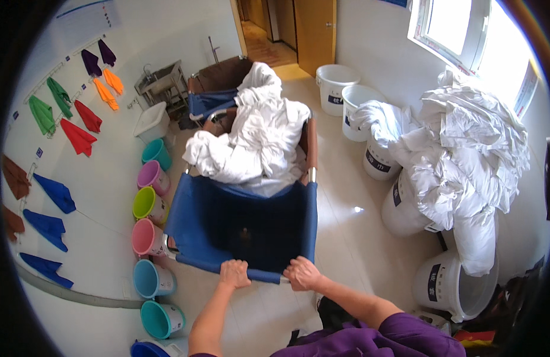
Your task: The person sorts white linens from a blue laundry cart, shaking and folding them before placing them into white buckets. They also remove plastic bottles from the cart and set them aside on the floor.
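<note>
Both of my hands grip the near rim of a blue fabric laundry cart [177, 214] with a metal frame. My left hand [235, 273] is closed around the rim left of its middle. Close to the right corner, my right hand [303, 273] holds the same bar. The cart's inside is dark, and only a small pale spot shows low in it. Against its far side stands a brown-lined laundry cart [312, 143], heaped with white linen [261, 143] that rises above its rim.
Colourful buckets [143, 236] line the left wall below hanging cloths [79, 136]. White bins [338, 89] stand along the right, one piled with white bedding [462, 165]. Another cart [219, 73], a metal sink [161, 80] and an open wooden door [315, 35] are at the back.
</note>
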Motion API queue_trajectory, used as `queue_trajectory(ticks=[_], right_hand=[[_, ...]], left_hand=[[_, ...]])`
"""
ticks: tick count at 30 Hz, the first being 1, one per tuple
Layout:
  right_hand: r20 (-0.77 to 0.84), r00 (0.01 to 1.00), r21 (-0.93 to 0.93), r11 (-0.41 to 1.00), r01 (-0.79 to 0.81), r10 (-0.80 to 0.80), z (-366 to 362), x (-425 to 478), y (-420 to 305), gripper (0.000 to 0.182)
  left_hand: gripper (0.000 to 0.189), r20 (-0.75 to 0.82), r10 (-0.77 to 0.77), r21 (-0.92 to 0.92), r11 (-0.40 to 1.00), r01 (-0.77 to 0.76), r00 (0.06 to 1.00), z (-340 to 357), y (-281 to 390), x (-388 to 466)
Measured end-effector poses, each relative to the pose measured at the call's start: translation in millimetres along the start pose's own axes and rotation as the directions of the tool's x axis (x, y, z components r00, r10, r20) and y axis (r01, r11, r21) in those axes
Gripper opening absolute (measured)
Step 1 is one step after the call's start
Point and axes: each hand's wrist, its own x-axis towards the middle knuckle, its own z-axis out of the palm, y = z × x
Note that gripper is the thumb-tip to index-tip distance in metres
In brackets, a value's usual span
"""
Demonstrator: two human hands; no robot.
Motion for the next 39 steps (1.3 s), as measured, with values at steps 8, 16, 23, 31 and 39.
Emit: queue_trajectory(ticks=[8, 16, 23, 31, 39], right_hand=[[-0.121, 0.988, -0.063, 0.992, -0.107, 0.099, 61.0, -19.9, 17.4, 0.005], [-0.155, 0.987, -0.049, 0.997, -0.055, 0.047, 140.2, -25.6, 38.9, 0.008], [-0.034, 0.980, -0.013, 0.981, 0.196, -0.196, 200.8, -2.0, 71.3, 0.034], [-0.633, 0.764, -0.161, 0.986, 0.034, -0.130, 130.0, 37.5, 220.0, 0.069], [-0.438, 0.609, 0.343, 0.749, -0.567, 0.662, 54.7, 159.6, 446.1, 0.032]], left_hand=[[0.022, -0.252, 0.015, 0.024, 1.000, -0.009, 0.968, 63.3, 18.9, 11.5], [0.025, -0.421, 0.123, 0.098, 0.991, -0.090, 0.899, 158.7, -6.6, 31.0], [0.027, -0.492, 0.172, 0.179, 0.979, -0.094, 0.853, 214.1, -41.6, 43.3], [0.040, -0.417, 0.100, 0.164, 0.986, -0.034, 0.904, 238.2, -85.3, 48.9], [0.043, -0.195, -0.001, 0.096, 0.995, 0.020, 0.981, 200.1, -59.3, 46.7]])
